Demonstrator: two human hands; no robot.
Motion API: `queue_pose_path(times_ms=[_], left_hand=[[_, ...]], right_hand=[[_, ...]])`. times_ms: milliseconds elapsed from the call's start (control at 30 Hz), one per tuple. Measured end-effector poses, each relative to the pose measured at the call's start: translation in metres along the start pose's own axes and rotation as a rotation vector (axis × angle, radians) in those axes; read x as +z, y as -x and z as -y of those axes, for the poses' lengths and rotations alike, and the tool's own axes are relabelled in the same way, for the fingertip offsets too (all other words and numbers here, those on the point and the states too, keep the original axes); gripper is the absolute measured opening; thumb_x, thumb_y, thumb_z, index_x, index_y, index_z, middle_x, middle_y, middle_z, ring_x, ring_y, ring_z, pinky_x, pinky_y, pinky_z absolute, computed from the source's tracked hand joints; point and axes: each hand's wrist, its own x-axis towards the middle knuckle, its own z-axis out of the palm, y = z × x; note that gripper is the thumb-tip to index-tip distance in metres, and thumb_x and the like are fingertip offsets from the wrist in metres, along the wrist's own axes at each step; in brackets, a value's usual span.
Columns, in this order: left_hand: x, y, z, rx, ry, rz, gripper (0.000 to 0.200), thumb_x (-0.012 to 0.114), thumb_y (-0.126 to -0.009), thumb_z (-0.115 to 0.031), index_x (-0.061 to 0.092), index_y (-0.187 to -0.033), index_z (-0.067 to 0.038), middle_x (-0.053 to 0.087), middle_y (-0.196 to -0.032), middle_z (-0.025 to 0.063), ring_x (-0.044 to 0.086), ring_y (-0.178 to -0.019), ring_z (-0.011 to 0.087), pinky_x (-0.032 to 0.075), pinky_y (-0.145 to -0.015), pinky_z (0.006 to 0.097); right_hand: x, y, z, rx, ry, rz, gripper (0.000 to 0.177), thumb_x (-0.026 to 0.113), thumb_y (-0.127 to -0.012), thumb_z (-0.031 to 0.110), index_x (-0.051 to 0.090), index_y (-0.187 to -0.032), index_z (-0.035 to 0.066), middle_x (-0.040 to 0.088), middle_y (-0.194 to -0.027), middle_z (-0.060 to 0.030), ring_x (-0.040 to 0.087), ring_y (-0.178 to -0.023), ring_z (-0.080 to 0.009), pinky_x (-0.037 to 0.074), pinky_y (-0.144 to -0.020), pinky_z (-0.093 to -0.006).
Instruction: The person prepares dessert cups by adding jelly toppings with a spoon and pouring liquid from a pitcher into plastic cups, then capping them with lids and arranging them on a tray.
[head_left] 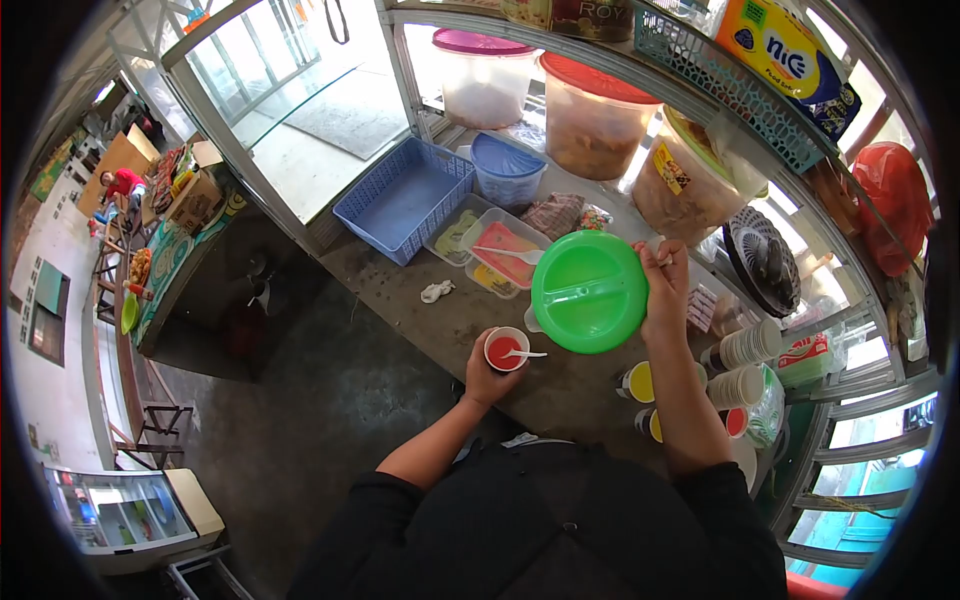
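Note:
My left hand (488,375) is wrapped round a paper cup (508,350) of red contents, with a white spoon resting in it. My right hand (664,290) is raised over the counter, its fingers closed at the right edge of a round green lid (590,292). Just left of the lid sit open plastic containers, one with red contents (508,245) and a white spoon, one with green pieces (457,238) and one with yellow contents (493,280). Whatever lies beneath the lid is hidden.
A blue basket (405,200) and a blue-lidded tub (507,170) stand behind the containers. Large lidded tubs (597,115) line the back. Stacked paper cups (750,345) and yellow-filled cups (637,381) are at the right. A crumpled tissue (437,291) lies near the counter's left edge.

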Motion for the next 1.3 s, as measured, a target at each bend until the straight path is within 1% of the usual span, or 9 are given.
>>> queue_pose_path(times_ms=[200, 467, 567, 667, 800, 867, 1100, 1200, 1300], left_hand=[[-0.001, 0.002, 0.004, 0.005, 0.038, -0.011, 0.084, 0.092, -0.069, -0.023, 0.047, -0.136, -0.002, 0.062, -0.124, 0.0162, 0.065, -0.115, 0.0283, 0.053, -0.098, 0.0389], [-0.002, 0.003, 0.004, -0.003, 0.049, -0.049, 0.083, 0.092, -0.068, -0.023, 0.047, -0.135, -0.002, 0.063, -0.122, 0.0156, 0.066, -0.111, 0.0286, 0.054, -0.096, 0.0392], [-0.005, 0.004, 0.005, -0.001, 0.005, -0.055, 0.084, 0.092, -0.068, -0.024, 0.048, -0.135, -0.003, 0.063, -0.122, 0.0154, 0.066, -0.111, 0.0281, 0.054, -0.097, 0.0393], [-0.008, 0.009, 0.006, -0.024, 0.015, -0.036, 0.083, 0.092, -0.068, -0.024, 0.048, -0.135, -0.003, 0.063, -0.123, 0.0155, 0.066, -0.113, 0.0279, 0.053, -0.097, 0.0392], [-0.010, 0.010, 0.001, -0.068, 0.026, -0.003, 0.082, 0.092, -0.069, -0.024, 0.047, -0.135, -0.003, 0.062, -0.124, 0.0157, 0.065, -0.114, 0.0282, 0.053, -0.097, 0.0392], [-0.011, 0.008, 0.001, -0.037, 0.015, -0.012, 0.083, 0.092, -0.069, -0.024, 0.047, -0.135, -0.002, 0.065, -0.121, 0.0152, 0.067, -0.112, 0.0282, 0.053, -0.097, 0.0394], [-0.012, 0.008, -0.006, -0.051, 0.016, 0.001, 0.079, 0.092, -0.070, -0.024, 0.048, -0.132, -0.004, 0.064, -0.121, 0.0150, 0.067, -0.111, 0.0275, 0.054, -0.096, 0.0382], [-0.011, 0.009, -0.003, -0.064, -0.043, -0.048, 0.076, 0.093, -0.070, -0.024, 0.048, -0.128, -0.004, 0.068, -0.114, 0.0136, 0.070, -0.105, 0.0269, 0.057, -0.091, 0.0379], [-0.013, 0.010, 0.001, -0.049, -0.051, -0.041, 0.076, 0.093, -0.069, -0.025, 0.048, -0.127, -0.004, 0.069, -0.112, 0.0134, 0.071, -0.102, 0.0260, 0.058, -0.088, 0.0374]], right_hand=[[0.018, 0.016, -0.003, 0.001, 0.061, 0.048, 0.021, 0.060, -0.101, 0.003, 0.042, -0.098, 0.013, 0.065, -0.104, -0.0060, 0.059, -0.092, -0.0089, 0.047, -0.082, -0.0229], [0.031, 0.021, -0.007, 0.034, 0.086, 0.089, 0.022, 0.062, -0.101, 0.004, 0.042, -0.096, 0.013, 0.065, -0.103, -0.0050, 0.056, -0.089, -0.0068, 0.047, -0.078, -0.0220], [0.030, 0.023, -0.010, 0.057, 0.131, 0.101, 0.020, 0.060, -0.100, 0.000, 0.043, -0.098, 0.011, 0.063, -0.107, -0.0094, 0.060, -0.099, -0.0137, 0.048, -0.090, -0.0275], [0.039, 0.025, -0.010, 0.024, 0.154, 0.061, 0.023, 0.063, -0.100, 0.004, 0.043, -0.092, 0.012, 0.061, -0.095, -0.0015, 0.056, -0.087, -0.0060, 0.046, -0.077, -0.0217], [0.037, 0.024, -0.009, 0.013, 0.157, 0.073, 0.023, 0.064, -0.100, 0.004, 0.043, -0.092, 0.012, 0.058, -0.092, -0.0001, 0.057, -0.088, -0.0062, 0.046, -0.078, -0.0220], [0.035, 0.024, -0.008, 0.031, 0.147, 0.084, 0.024, 0.064, -0.099, 0.004, 0.043, -0.091, 0.012, 0.057, -0.091, 0.0003, 0.057, -0.090, -0.0068, 0.046, -0.079, -0.0224], [0.035, 0.026, -0.014, -0.024, 0.248, 0.116, 0.021, 0.065, -0.099, 0.005, 0.045, -0.094, 0.010, 0.064, -0.099, -0.0046, 0.059, -0.093, -0.0092, 0.048, -0.083, -0.0249], [0.036, 0.027, -0.016, -0.025, 0.245, 0.148, 0.020, 0.065, -0.098, 0.005, 0.046, -0.094, 0.010, 0.066, -0.103, -0.0062, 0.059, -0.094, -0.0098, 0.048, -0.085, -0.0254], [0.044, 0.030, -0.015, -0.007, 0.248, 0.163, 0.019, 0.066, -0.098, 0.005, 0.047, -0.094, 0.009, 0.066, -0.103, -0.0062, 0.059, -0.095, -0.0102, 0.048, -0.086, -0.0255]])
